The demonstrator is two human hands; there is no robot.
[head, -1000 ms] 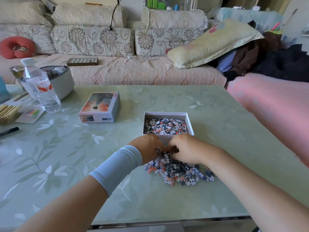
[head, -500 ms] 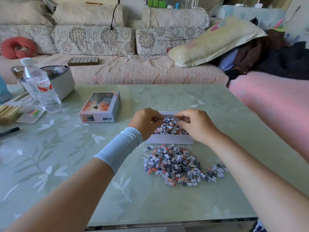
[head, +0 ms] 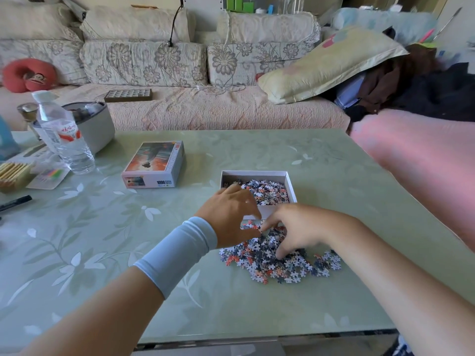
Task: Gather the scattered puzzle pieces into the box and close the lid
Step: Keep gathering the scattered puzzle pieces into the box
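A white open box point(head: 290, 181) sits mid-table, partly filled with small red, white and dark puzzle pieces. In front of it lies a loose pile of puzzle pieces point(head: 277, 263). My left hand point(head: 231, 214), with a pale blue wrist sleeve, hovers at the box's near left corner, fingers spread and curled. My right hand point(head: 295, 229) rests on the pile with its fingers apart and pressed down into the pieces. The box lid point(head: 154, 164), printed with a picture, lies flat to the left of the box.
A water bottle point(head: 64, 134), a grey pot point(head: 95, 124), a stick box point(head: 12, 173) and a black pen point(head: 15, 202) crowd the table's left side. A sofa with cushions runs behind the table. A pink-covered seat point(head: 424, 160) borders the right edge.
Both hands have come back from over the box down to the loose pile. The right hand now presses into the pieces, and the left is just in front of the box.
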